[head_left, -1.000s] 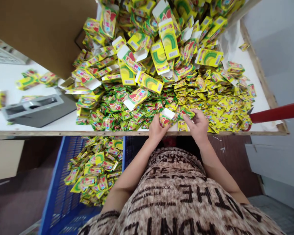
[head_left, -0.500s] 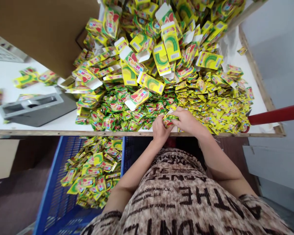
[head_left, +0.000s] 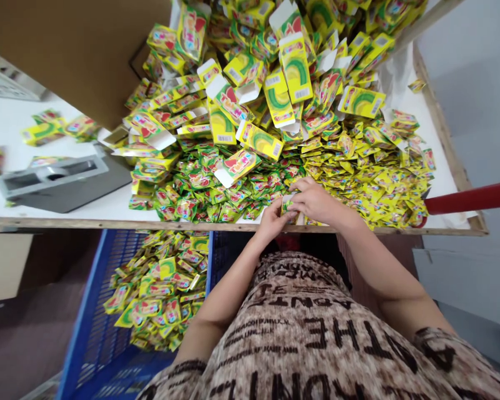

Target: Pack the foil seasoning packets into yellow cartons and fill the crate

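Note:
Close to the front edge of the white table, my left hand [head_left: 274,219] is closed around a small candy box [head_left: 288,204], green and yellow with a white flap. My right hand [head_left: 314,201] is at the box's right side, fingers curled against its upper end; whether they also pinch a packet is hidden. Green candy packets [head_left: 187,208] lie in a heap left of my hands. Yellow packets [head_left: 375,186] are heaped to the right. Behind them rises a pile of yellow and green boxes [head_left: 295,66], several with white flaps standing open.
A grey tape dispenser [head_left: 62,178] stands on the table's left part, near a big brown carton [head_left: 79,50]. Below the edge, a blue crate [head_left: 87,311] holds many filled boxes [head_left: 162,300]. A red handle [head_left: 470,197] juts in from the right.
The small box has turned between my hands and is now more covered by my fingers. My right hand has shifted slightly up and over its top end.

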`<state>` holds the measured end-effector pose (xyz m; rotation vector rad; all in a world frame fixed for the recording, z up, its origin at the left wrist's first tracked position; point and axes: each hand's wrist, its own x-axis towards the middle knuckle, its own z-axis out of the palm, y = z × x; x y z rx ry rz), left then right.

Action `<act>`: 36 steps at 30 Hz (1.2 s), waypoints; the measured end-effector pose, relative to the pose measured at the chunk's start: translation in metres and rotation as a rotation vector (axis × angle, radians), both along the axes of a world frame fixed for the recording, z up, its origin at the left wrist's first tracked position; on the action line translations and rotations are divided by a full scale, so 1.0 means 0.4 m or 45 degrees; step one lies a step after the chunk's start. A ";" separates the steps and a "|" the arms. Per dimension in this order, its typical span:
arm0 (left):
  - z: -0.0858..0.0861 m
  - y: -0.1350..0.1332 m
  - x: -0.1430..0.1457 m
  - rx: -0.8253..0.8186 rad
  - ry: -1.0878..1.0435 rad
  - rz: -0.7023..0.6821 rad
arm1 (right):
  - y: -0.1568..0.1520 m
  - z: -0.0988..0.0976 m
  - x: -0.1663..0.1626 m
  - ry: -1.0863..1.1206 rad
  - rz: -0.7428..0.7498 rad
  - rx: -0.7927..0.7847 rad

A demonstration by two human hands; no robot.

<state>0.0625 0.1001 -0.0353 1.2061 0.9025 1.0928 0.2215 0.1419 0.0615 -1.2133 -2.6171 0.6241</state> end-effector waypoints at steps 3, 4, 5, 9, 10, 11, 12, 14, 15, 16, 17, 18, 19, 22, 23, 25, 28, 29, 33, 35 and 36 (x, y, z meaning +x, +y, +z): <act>-0.001 0.000 0.001 0.002 0.034 0.008 | -0.007 0.000 -0.010 -0.031 -0.001 0.066; -0.002 0.000 0.001 0.002 0.053 0.019 | -0.014 -0.005 -0.015 -0.030 -0.037 0.129; -0.003 0.001 0.001 0.007 0.069 0.030 | -0.021 -0.012 -0.020 -0.024 -0.077 0.199; -0.001 0.004 -0.002 0.036 0.067 0.025 | -0.040 -0.039 -0.021 0.041 -0.120 0.326; 0.001 0.004 -0.003 0.030 0.060 0.013 | -0.039 -0.042 -0.014 0.076 -0.114 0.300; 0.003 0.004 -0.004 0.019 0.054 0.001 | -0.036 -0.042 -0.005 0.116 -0.104 0.260; 0.004 0.004 -0.004 0.006 0.053 -0.005 | -0.032 -0.040 0.004 0.155 -0.091 0.214; 0.004 0.004 -0.005 -0.009 0.062 -0.005 | -0.026 -0.032 0.020 0.181 -0.046 0.127; 0.003 0.003 -0.005 -0.008 0.067 -0.006 | -0.025 -0.028 0.024 0.154 -0.022 0.091; 0.002 0.003 -0.005 -0.007 0.071 -0.011 | -0.025 -0.026 0.025 0.106 -0.006 0.058; 0.000 0.003 -0.005 -0.008 0.072 -0.020 | -0.027 -0.025 0.024 0.049 0.003 0.021; -0.001 0.003 -0.006 -0.012 0.068 -0.030 | -0.029 -0.026 0.022 -0.003 0.011 -0.019; -0.001 0.002 -0.007 -0.018 0.065 -0.045 | -0.032 -0.028 0.020 -0.031 0.017 -0.058; 0.007 -0.001 -0.015 -0.034 0.076 -0.061 | -0.043 -0.043 0.028 0.152 -0.048 -0.146; 0.011 -0.003 -0.018 -0.044 0.069 -0.057 | -0.048 -0.051 0.035 0.305 -0.143 -0.169; 0.020 -0.004 -0.023 -0.109 0.000 -0.040 | -0.064 -0.070 0.047 0.670 -0.458 -0.254; 0.033 0.003 -0.026 -0.364 -0.236 -0.079 | -0.098 -0.104 0.046 1.081 -0.880 -0.632; 0.037 0.009 -0.026 -0.463 -0.312 -0.097 | -0.108 -0.113 0.040 1.171 -0.933 -0.801; 0.059 0.029 -0.024 -0.666 -0.445 -0.085 | -0.123 -0.125 0.019 1.357 -0.906 -1.195; 0.068 0.030 -0.027 -0.682 -0.470 -0.098 | -0.119 -0.117 0.019 1.335 -0.829 -1.190; 0.071 0.028 -0.029 -0.688 -0.488 -0.117 | -0.116 -0.113 0.021 1.318 -0.799 -1.170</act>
